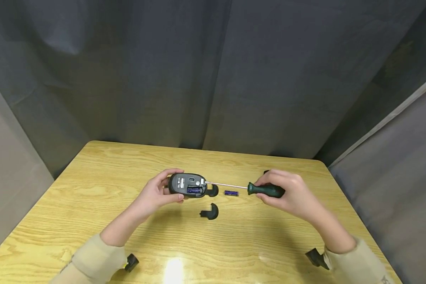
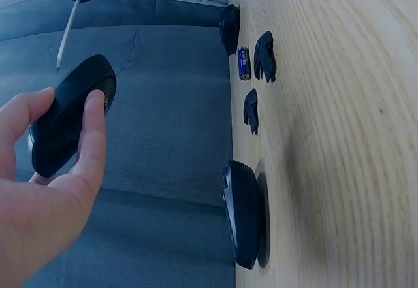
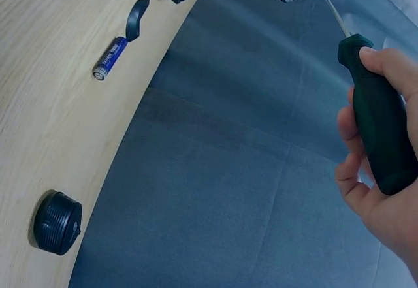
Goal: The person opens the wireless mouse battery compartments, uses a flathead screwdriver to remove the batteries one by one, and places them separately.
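Note:
My left hand (image 1: 156, 191) grips a black computer mouse (image 1: 179, 183) by its sides, underside toward the head camera. Its battery bay is uncovered, and a dark blue battery (image 1: 194, 190) lies inside. In my right hand (image 1: 287, 193) is a screwdriver with a dark green handle (image 1: 271, 191) and a thin metal shaft (image 1: 230, 185). The shaft points left at the mouse's bay end; both wrist views show a small gap between tip and mouse. Another blue battery (image 1: 231, 193) lies on the table beside two black battery covers (image 1: 210, 212), one partly behind the held mouse in the head view.
A second black mouse (image 2: 243, 216) rests on the wooden table (image 1: 127, 161), behind my left hand in the head view. Toward the right stands a third one (image 3: 57, 223), mostly hidden behind my right hand there. Grey curtains (image 1: 163, 79) hang around the table.

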`<action>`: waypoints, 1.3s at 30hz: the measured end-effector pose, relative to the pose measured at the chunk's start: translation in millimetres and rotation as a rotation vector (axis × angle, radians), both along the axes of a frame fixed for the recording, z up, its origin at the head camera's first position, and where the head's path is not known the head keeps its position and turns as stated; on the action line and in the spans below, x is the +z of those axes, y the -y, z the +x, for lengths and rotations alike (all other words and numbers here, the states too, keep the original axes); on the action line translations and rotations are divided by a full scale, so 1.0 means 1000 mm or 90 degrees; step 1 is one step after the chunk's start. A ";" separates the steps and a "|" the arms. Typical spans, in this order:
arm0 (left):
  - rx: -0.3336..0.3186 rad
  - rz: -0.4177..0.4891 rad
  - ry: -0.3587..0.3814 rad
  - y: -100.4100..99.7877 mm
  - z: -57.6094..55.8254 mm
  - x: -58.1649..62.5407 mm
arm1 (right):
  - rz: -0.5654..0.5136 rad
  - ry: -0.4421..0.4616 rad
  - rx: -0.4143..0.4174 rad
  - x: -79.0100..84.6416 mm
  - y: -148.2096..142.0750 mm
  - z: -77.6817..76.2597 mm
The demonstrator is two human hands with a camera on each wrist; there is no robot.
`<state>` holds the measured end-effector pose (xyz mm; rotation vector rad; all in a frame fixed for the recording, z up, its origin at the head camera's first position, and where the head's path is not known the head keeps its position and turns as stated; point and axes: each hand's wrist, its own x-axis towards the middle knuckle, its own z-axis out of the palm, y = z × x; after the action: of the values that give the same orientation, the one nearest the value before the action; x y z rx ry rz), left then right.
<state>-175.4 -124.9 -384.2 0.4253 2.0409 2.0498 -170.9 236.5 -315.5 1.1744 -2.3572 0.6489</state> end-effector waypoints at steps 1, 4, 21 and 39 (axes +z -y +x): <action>0.001 -0.005 -0.001 0.000 0.000 0.000 | 0.004 -0.004 0.004 -0.001 0.001 0.000; 0.006 -0.016 -0.005 0.000 0.000 0.002 | 0.022 -0.011 0.005 -0.003 0.003 0.000; 0.014 -0.071 -0.038 -0.003 -0.002 0.003 | 0.101 -0.058 -0.025 0.000 0.011 0.003; 0.037 -0.140 -0.097 -0.012 -0.002 0.001 | 0.154 -0.187 0.011 -0.001 0.026 -0.001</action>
<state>-177.3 -113.2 -382.7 0.5000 2.3629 1.8469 -172.1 210.5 -317.0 1.2934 -2.2175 0.1807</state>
